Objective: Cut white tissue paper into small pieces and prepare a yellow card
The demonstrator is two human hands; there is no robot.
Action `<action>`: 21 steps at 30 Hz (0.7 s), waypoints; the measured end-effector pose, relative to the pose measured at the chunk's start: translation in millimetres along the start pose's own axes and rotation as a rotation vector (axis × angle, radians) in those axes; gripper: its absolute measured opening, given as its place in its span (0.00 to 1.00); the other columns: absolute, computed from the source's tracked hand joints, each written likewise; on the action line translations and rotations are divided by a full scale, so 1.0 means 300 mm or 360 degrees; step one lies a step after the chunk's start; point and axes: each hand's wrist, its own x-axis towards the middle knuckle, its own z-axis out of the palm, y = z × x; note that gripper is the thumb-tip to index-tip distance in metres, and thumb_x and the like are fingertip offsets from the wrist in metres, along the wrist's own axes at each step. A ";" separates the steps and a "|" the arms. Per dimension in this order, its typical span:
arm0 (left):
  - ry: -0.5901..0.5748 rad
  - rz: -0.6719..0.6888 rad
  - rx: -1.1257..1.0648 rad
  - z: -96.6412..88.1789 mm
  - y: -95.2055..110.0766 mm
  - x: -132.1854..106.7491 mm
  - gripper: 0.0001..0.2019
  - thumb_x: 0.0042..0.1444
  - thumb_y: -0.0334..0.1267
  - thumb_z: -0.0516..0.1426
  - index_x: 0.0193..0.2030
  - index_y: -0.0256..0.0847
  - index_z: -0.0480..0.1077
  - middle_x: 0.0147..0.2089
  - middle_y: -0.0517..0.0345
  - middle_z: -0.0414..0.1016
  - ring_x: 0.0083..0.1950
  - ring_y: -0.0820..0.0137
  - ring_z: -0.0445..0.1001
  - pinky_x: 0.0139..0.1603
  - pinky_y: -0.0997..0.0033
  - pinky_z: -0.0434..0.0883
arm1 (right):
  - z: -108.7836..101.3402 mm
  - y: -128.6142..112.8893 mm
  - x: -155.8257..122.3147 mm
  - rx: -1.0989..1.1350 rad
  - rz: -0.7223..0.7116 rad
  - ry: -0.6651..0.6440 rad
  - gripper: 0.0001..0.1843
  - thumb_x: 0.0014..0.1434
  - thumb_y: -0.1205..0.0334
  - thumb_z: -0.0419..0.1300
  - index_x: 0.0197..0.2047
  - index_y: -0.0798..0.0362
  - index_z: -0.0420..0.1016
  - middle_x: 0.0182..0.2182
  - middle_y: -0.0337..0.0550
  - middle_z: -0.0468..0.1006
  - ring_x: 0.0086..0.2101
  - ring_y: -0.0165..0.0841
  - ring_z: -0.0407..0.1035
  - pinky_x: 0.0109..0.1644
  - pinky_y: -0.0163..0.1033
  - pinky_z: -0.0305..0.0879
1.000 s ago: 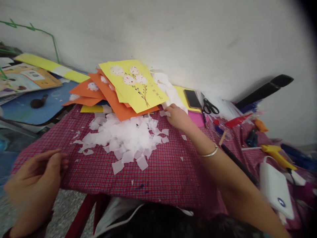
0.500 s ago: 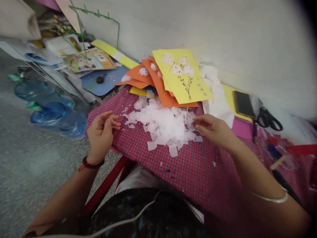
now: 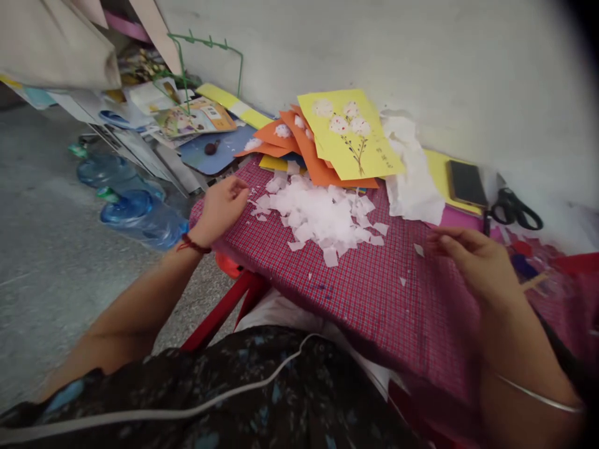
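Observation:
A loose heap of white paper scraps [image 3: 322, 215] lies on the red checked tablecloth [image 3: 360, 287]. At the heap's left edge, my left hand [image 3: 224, 209] is closed with its fingers curled in; whatever it may hold is hidden. My right hand [image 3: 472, 259] hovers over the cloth to the right of the heap, its fingers loosely stretched and nothing visible in them. Just left of those fingertips is a small white scrap [image 3: 418, 250], apart from the hand. Behind the heap, a yellow card with white flowers [image 3: 350, 134] rests on orange cards [image 3: 271, 140].
On the right are a phone [image 3: 467, 183], black scissors [image 3: 515, 209] and crumpled white paper [image 3: 412, 168]. Large blue water bottles [image 3: 140, 215] lie on the floor at left. A blue stool top [image 3: 215, 146] and a green wire rack [image 3: 206, 42] are behind.
My right hand has moved from the heap's right edge farther right, and a scrap now shows by its fingertips. My left hand has turned and curled beside the heap. The view has shifted.

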 end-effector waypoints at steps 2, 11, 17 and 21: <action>-0.0197 0.0108 0.0304 0.016 0.019 0.001 0.08 0.59 0.38 0.55 0.40 0.40 0.74 0.39 0.52 0.79 0.40 0.64 0.75 0.41 0.65 0.69 | -0.002 0.039 0.000 0.0020 0.0032 0.0013 0.13 0.53 0.55 0.63 0.40 0.51 0.79 0.32 0.43 0.81 0.32 0.36 0.75 0.44 0.45 0.73; -0.0432 0.0037 0.0580 0.039 -0.017 0.018 0.12 0.66 0.40 0.46 0.40 0.39 0.69 0.38 0.45 0.75 0.41 0.58 0.72 0.42 0.62 0.64 | -0.005 0.093 0.012 -0.0092 0.0051 -0.0026 0.08 0.59 0.64 0.59 0.41 0.53 0.77 0.33 0.48 0.81 0.29 0.34 0.73 0.40 0.42 0.70; -0.0672 0.0218 0.0390 0.013 -0.012 0.007 0.17 0.57 0.54 0.58 0.40 0.41 0.68 0.36 0.53 0.72 0.35 0.63 0.68 0.36 0.66 0.59 | 0.010 0.094 0.019 -0.0202 0.0010 -0.0097 0.09 0.62 0.67 0.56 0.44 0.56 0.76 0.33 0.48 0.81 0.30 0.33 0.72 0.42 0.40 0.69; -0.0703 0.0233 0.0226 0.017 -0.018 0.002 0.12 0.54 0.47 0.59 0.34 0.41 0.65 0.32 0.56 0.68 0.33 0.66 0.64 0.34 0.67 0.56 | 0.004 0.100 0.027 -0.0276 -0.0093 -0.0162 0.10 0.61 0.65 0.57 0.44 0.57 0.77 0.33 0.50 0.82 0.32 0.35 0.74 0.44 0.41 0.69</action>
